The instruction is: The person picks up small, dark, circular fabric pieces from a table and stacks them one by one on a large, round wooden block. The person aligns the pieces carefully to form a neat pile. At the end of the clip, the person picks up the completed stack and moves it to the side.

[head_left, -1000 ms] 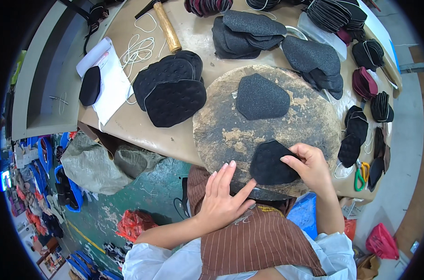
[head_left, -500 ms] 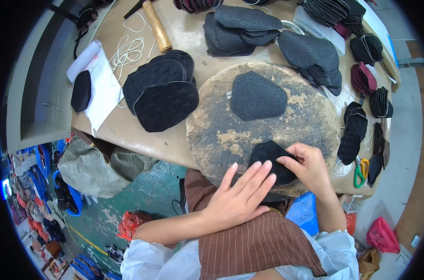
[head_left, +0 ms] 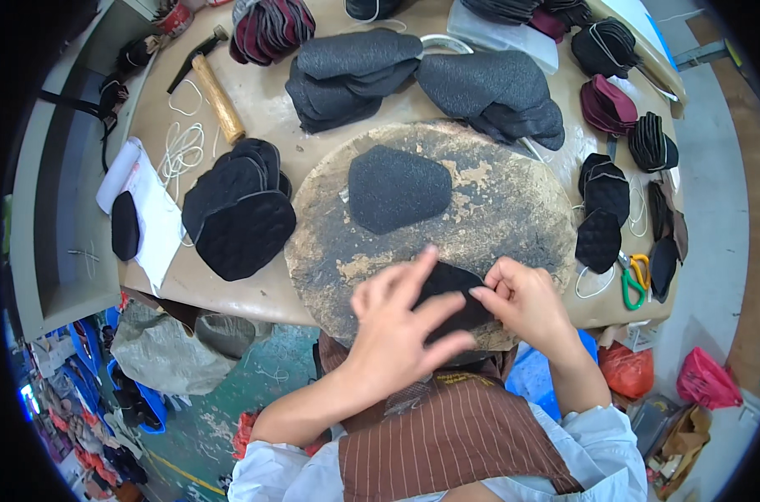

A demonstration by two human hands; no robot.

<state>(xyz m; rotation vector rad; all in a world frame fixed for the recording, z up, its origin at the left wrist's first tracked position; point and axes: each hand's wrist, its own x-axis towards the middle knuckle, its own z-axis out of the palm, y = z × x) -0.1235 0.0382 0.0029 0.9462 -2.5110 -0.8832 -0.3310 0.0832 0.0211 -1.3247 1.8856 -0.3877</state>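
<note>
On the near part of a worn round block [head_left: 514,219] lies a black padded fabric piece [head_left: 452,284], partly covered by my hands. My left hand [head_left: 397,322] is over its left side, fingers spread and holding nothing; whether the fingertips touch the fabric is unclear. At the right edge of the piece, my right hand [head_left: 524,303] has thumb and forefinger pinched together on it. Farther up the block a dark grey, speckled, rounded flat piece [head_left: 399,190] rests by itself.
Left of the block is a stack of black quilted pieces [head_left: 244,236]; beyond it lie a wooden-handled hammer [head_left: 217,96] and white cord [head_left: 182,151]. Dark sheets [head_left: 346,79] are heaped behind the block. Scissors [head_left: 634,284] and bundled pieces [head_left: 608,106] are at the right.
My left hand's fingers have spread wider and bent over the black piece. My right hand keeps its pinch at the edge. The whole view has shifted, with the table appearing farther left.
</note>
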